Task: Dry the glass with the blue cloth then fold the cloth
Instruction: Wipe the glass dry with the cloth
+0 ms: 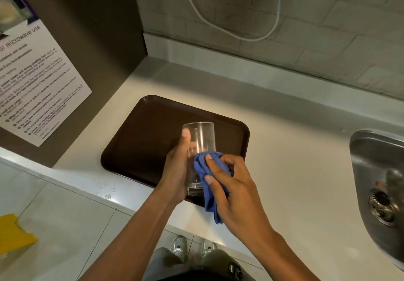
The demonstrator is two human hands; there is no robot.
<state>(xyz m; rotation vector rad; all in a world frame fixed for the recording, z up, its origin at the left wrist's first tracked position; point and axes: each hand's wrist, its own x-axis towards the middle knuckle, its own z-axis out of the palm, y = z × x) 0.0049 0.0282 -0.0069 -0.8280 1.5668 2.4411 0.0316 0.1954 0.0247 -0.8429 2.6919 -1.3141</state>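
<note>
A clear drinking glass (202, 137) is held above the brown tray (144, 132), tilted with one end pointing away from me. My left hand (177, 167) wraps around its left side, thumb up along the wall. My right hand (229, 184) presses a bunched blue cloth (206, 184) against the right side of the glass, near the end closest to me. A tail of the cloth hangs down below my right palm.
The tray lies on a white counter (295, 171). A steel sink (380, 184) with a drain is at the right edge. A microwave notice (32, 84) hangs on the left panel. Water drops (107, 191) dot the counter's front edge. A white cable (218, 20) loops on the wall.
</note>
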